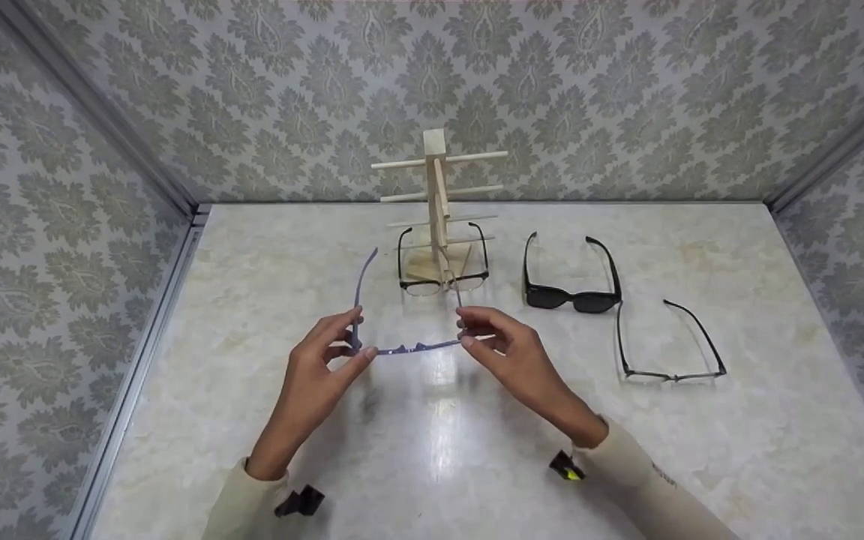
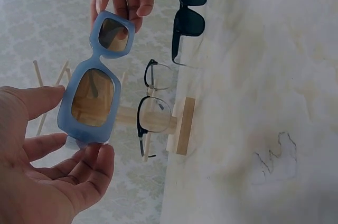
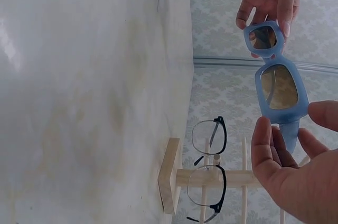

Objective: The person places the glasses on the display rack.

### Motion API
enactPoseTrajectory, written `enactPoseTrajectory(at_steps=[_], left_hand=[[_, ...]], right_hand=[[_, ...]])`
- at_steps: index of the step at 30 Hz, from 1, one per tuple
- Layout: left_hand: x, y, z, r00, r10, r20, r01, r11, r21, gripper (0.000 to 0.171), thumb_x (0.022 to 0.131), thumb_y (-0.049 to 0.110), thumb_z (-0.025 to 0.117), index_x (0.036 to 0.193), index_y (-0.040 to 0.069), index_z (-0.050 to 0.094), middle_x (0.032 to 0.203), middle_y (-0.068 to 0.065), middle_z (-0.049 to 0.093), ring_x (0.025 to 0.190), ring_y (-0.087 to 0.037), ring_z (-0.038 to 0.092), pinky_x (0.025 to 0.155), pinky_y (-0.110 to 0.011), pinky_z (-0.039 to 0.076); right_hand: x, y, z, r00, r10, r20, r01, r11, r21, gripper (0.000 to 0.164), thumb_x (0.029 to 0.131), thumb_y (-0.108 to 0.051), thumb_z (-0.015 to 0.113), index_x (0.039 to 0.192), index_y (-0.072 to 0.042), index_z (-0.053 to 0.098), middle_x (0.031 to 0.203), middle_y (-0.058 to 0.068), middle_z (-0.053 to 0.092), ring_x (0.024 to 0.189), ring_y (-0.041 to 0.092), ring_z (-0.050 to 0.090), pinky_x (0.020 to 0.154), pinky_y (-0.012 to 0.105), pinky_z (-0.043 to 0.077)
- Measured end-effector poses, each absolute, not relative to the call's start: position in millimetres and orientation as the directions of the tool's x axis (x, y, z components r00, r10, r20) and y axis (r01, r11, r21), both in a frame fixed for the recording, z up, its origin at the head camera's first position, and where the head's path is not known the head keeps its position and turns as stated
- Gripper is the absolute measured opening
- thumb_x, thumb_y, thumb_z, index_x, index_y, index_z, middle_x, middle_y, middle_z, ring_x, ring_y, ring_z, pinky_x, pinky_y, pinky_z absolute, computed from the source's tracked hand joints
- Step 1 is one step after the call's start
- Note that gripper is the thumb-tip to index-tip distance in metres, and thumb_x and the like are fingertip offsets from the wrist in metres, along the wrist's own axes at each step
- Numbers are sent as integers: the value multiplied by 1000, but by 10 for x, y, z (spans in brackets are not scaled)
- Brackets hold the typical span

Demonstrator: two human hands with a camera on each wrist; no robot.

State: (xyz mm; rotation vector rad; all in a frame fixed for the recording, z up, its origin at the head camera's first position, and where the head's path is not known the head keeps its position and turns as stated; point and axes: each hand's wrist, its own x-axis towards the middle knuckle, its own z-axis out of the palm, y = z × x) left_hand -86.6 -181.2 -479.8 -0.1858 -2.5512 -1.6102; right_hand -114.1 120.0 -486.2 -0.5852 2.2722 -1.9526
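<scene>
Blue-framed sunglasses (image 2: 90,94) with brownish lenses are held up between both hands, temples unfolded and pointing toward the rack. My left hand (image 1: 323,367) pinches the frame's left corner near the hinge. At the opposite corner, my right hand (image 1: 511,356) pinches the frame between thumb and fingers. Just beyond them stands a wooden eyeglass rack (image 1: 436,195) with several crossbars. Black half-rim glasses (image 1: 410,284) sit on its lowest bar, facing me. In the right wrist view the sunglasses' front (image 3: 281,86) shows in full, apart from the rack.
Right of the rack, black sunglasses (image 1: 573,298) lie on the marbled table (image 1: 252,247) with temples unfolded. Thin-framed glasses (image 1: 674,376) lie nearer me, one temple tip close to the black pair. Patterned panels (image 1: 312,97) enclose the back and sides.
</scene>
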Motion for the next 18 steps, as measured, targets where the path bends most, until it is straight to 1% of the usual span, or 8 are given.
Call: enactPoseTrajectory(at_steps=[3,8,11,15,18], left_hand=[[-900,-1777,-4785,-982,53,181,186,421,888,59,97,6,86,153,8,66,137,-8,69,110,-21,68,96,-44,64],[-973,-1733,-4775,-969,85,232,246,404,881,60,96,3,86,152,6,66,135,-10,70,107,-22,69,93,-44,64],[-1015,-1709,-4770,-964,95,248,265,402,877,59,96,2,85,151,5,66,134,-11,70,107,-23,69,93,-45,64],[-1064,-1675,-4754,-964,99,245,264,395,880,58,96,1,85,151,5,67,133,-12,70,108,-29,70,93,-46,64],[-1104,-1645,-4744,-964,102,244,264,385,884,58,95,1,86,150,4,66,134,-13,70,108,-34,70,93,-47,64]], right_hand=[[-1150,1243,-4851,-927,-330,178,-225,110,-968,38,109,-16,72,146,-7,69,134,7,73,122,26,70,101,41,61],[-1161,1301,-4831,-938,-308,162,-204,110,-973,39,108,-15,73,146,-7,69,134,8,72,123,27,69,100,33,61],[-1172,1324,-4817,-941,-300,156,-192,95,-977,40,107,-12,74,146,-4,69,135,11,72,124,29,69,99,31,61],[-1196,1347,-4800,-944,-286,164,-193,77,-978,40,106,-8,75,144,0,68,134,15,72,122,33,69,98,31,61],[-1222,1365,-4792,-947,-274,167,-196,81,-977,39,105,-7,75,143,1,69,132,15,73,120,32,69,97,30,61]])
